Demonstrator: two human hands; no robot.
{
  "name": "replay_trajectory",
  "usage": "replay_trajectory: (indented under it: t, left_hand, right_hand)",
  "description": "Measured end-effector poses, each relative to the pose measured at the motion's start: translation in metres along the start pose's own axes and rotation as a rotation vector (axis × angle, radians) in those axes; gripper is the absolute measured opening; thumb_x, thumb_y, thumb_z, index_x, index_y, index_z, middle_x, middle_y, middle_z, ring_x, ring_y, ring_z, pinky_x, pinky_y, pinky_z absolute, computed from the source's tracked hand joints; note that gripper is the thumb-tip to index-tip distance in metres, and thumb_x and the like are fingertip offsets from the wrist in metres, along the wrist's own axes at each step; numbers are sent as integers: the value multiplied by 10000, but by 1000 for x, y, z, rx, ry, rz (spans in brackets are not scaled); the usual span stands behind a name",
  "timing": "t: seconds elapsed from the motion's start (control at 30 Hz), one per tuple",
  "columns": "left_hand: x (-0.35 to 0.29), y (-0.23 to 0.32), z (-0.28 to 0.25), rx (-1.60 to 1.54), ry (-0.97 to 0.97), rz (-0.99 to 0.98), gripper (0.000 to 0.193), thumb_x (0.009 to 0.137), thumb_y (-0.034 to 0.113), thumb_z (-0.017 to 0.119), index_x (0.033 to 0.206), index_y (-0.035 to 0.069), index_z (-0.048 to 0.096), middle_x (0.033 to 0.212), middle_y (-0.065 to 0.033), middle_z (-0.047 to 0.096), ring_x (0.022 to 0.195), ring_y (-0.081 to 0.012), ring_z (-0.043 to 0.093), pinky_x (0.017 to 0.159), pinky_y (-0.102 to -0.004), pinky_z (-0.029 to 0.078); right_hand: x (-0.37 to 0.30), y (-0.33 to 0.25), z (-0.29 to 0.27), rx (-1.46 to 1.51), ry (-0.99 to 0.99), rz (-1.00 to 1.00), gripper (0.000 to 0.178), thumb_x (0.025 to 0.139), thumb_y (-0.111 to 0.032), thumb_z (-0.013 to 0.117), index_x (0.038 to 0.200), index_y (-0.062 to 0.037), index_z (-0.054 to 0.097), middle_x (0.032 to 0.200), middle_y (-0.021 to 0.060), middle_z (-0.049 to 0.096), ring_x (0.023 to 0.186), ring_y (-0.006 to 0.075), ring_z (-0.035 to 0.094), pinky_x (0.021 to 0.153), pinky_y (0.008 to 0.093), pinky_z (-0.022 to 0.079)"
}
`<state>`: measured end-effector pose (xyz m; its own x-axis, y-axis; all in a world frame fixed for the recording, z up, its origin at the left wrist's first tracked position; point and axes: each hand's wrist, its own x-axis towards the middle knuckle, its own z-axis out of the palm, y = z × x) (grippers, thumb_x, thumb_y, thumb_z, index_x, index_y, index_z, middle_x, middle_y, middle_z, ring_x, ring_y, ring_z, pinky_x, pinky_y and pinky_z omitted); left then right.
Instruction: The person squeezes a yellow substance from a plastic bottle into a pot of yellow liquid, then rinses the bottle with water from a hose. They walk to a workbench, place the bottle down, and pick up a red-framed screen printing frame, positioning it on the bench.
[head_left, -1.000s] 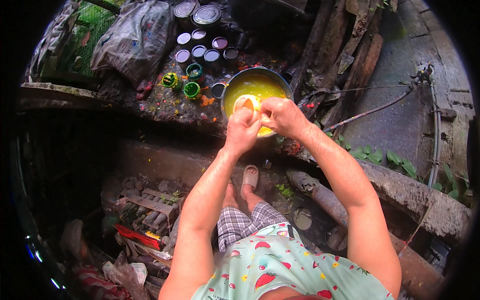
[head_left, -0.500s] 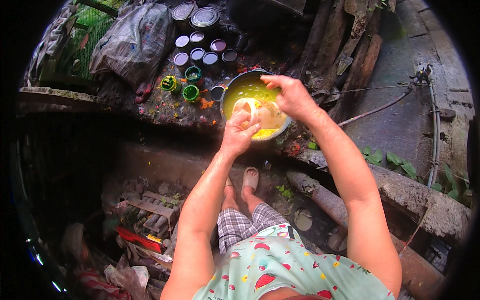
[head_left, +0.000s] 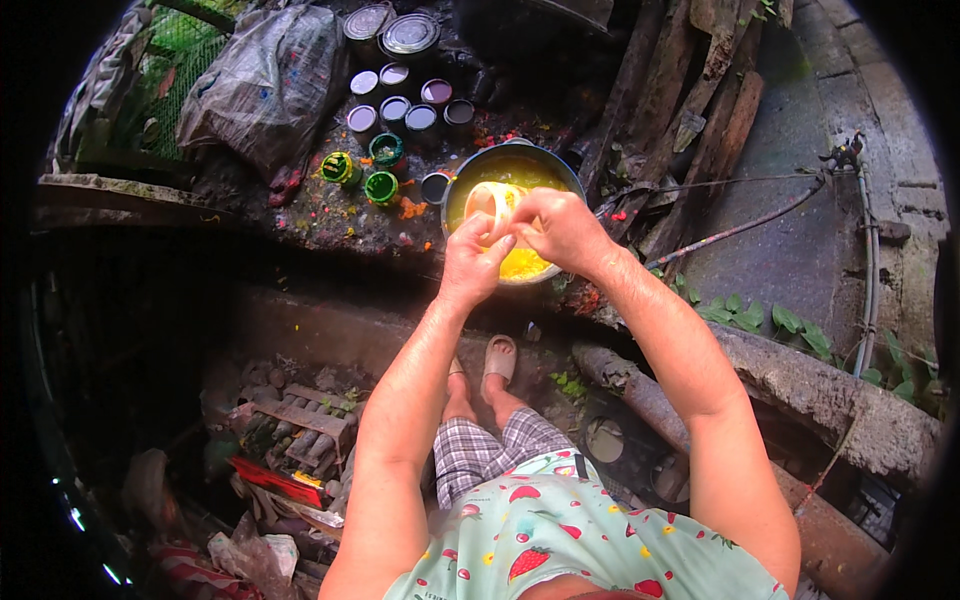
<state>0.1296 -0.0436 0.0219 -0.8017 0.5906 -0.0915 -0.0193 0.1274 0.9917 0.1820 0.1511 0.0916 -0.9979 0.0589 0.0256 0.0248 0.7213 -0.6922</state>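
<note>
A grey round basin holds yellow-green liquid, with brighter yellow bits at its near side. Over it, a pale cream, hollow, cup-shaped container lies tilted, its opening toward the left and yellow smears on its side. My left hand grips its near rim, with the fingers reaching into the opening and the thumb outside. Close beside that thumb, my right hand is closed, fingers curled against the container's right side. Whatever the right fingers pinch is hidden behind the hand, which also covers much of the container.
Several small paint cans, some green or yellow inside, stand left of the basin. Larger lidded tins sit behind them. A plastic sack lies farther left. Old planks lean at the right. Below the ledge is clutter with a red piece.
My right hand has moved left and slightly down, from the container's far right end to near my left thumb. The left hand stays on the rim.
</note>
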Motion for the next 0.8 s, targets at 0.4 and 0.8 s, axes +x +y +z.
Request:
replay_trajectory:
  t: [0.4,0.8]
  left_hand:
    - [9,6,-9,21,-33,76,166,922,83,826,1021,9,716,959,-60,657,916,-167,639,857,-354,534]
    - [9,5,-12,29,-43,104,165,908,78,830,1000,17,708,966,-83,659,929,-201,649,867,-366,533]
  right_hand:
    - [10,4,4,43,130,26,127,897,-73,807,1007,-37,753,1006,142,731,949,343,754,852,444,620]
    - [12,-3,2,102,152,54,129,884,-25,808,1000,-38,753,992,139,715,908,311,757,817,409,626]
